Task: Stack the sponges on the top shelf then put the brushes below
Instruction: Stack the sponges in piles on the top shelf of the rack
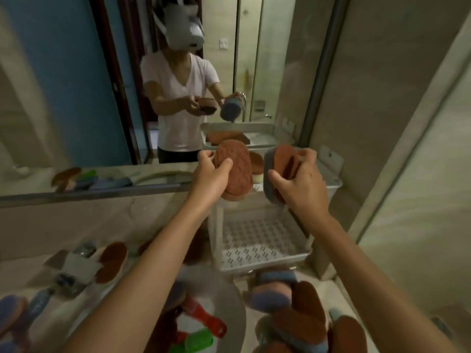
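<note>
My left hand [210,174] grips a brown oval sponge [235,169] held up in front of the white two-tier rack [331,183]. My right hand [299,180] grips a second sponge [281,164], brown on one face and blue-grey on the other, just right of the first. Both sponges hover above the rack's top shelf, where another brown sponge [256,161] lies. The lower shelf [257,247], a perforated white tray, holds nothing. A red brush [209,321] and a green brush [196,340] lie in the basin below.
A pile of brown and blue sponges [293,314] sits on the counter at the lower right. More brown sponges [113,261] and packaged items [76,266] lie on the left counter. A mirror [76,98] fills the wall ahead; a glass partition stands at the right.
</note>
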Motion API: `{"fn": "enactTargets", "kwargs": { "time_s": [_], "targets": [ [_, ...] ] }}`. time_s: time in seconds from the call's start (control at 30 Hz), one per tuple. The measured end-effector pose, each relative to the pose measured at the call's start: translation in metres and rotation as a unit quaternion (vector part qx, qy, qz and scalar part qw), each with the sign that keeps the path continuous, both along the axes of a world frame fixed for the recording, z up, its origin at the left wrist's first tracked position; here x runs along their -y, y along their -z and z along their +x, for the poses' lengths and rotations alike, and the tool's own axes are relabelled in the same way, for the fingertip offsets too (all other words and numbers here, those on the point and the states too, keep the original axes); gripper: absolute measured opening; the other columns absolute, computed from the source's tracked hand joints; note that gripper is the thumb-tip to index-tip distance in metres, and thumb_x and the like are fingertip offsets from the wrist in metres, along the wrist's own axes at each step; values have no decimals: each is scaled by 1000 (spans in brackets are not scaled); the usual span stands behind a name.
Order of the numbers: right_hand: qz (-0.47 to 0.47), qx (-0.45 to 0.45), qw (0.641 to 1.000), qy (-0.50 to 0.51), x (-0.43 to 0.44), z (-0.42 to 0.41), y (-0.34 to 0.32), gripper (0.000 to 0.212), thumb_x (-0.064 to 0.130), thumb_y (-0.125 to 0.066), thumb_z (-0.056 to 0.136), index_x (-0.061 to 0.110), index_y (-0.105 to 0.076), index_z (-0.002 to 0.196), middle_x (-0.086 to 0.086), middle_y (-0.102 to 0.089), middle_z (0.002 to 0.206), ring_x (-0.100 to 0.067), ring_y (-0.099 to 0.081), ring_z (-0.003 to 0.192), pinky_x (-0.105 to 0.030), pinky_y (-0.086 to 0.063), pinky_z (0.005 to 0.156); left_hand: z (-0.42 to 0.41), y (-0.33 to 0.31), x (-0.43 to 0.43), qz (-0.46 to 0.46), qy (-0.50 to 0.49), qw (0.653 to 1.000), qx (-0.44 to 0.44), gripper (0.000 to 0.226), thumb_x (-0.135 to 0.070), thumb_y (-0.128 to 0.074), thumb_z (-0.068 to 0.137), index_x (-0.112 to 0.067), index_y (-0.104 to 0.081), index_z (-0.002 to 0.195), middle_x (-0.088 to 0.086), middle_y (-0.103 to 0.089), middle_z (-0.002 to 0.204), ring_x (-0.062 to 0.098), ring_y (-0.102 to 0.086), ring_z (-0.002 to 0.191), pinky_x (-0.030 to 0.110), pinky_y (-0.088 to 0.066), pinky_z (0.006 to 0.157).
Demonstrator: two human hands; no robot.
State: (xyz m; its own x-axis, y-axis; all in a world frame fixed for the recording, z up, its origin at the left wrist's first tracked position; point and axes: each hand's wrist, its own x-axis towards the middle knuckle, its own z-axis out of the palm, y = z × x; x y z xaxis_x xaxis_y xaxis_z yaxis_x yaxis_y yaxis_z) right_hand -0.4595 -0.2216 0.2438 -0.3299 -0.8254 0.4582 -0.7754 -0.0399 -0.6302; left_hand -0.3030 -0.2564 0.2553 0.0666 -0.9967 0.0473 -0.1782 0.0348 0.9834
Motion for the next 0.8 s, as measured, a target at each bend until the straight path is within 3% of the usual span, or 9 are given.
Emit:
{"fn": "enactTargets", "kwargs": {
  "time_s": [0.2, 0.4, 0.5, 0.6, 0.73, 0.8],
  "targets": [
    [103, -12, 994, 31, 95, -44, -14, 57, 44, -60, 85, 12, -38, 126, -14, -57, 123, -35, -58, 109, -43, -49, 86, -29, -11, 80, 77, -7, 995, -64, 39, -28, -47, 96, -11, -44, 131, 10, -52, 136, 27, -50, 123, 40, -42, 105],
    [193, -9, 981, -17, 154, -57, 20, 64, 43, -57, 86, 18, -27, 136, -14, -51, 131, -33, -55, 114, -47, -49, 93, -41, 7, 125, 126, -25, 988, -81, 50, -28, -48, 94, -12, -37, 139, 10, -52, 137, 26, -52, 122, 39, -44, 102],
    [205, -44, 977, -22, 168, -58, 28, 63, 46, -57, 85, 16, -35, 135, -14, -51, 133, -32, -53, 117, -46, -47, 97, -42, 15, 133, 124, -34, 988, -89, 45, -26, -47, 94, -10, -42, 135, 10, -54, 134, 26, -53, 121, 36, -44, 102],
    [185, -79, 979, -27, 174, -57, 33, 54, 47, -53, 88, 18, -42, 131, -13, -54, 129, -31, -55, 113, -45, -48, 95, -42, 18, 135, 120, -34, 988, -96, 42, -25, -48, 94, -10, -46, 133, 9, -55, 133, 24, -53, 120, 33, -43, 96],
    [170, -91, 980, -45, 173, -60, 33, 28, 34, -48, 94, 15, -53, 113, -12, -61, 113, -28, -59, 101, -43, -49, 90, -41, 19, 136, 120, -33, 986, -111, 41, -24, -50, 93, -10, -46, 132, 10, -57, 132, 24, -55, 117, 30, -44, 89],
    [164, -92, 980, -59, 169, -63, 29, 25, 31, -43, 96, 13, -56, 108, -12, -62, 109, -28, -59, 98, -38, -48, 85, -41, 17, 135, 118, -27, 984, -129, 39, -21, -53, 92, -8, -50, 129, 11, -59, 127, 24, -58, 110, 30, -47, 86]
  ]
}}
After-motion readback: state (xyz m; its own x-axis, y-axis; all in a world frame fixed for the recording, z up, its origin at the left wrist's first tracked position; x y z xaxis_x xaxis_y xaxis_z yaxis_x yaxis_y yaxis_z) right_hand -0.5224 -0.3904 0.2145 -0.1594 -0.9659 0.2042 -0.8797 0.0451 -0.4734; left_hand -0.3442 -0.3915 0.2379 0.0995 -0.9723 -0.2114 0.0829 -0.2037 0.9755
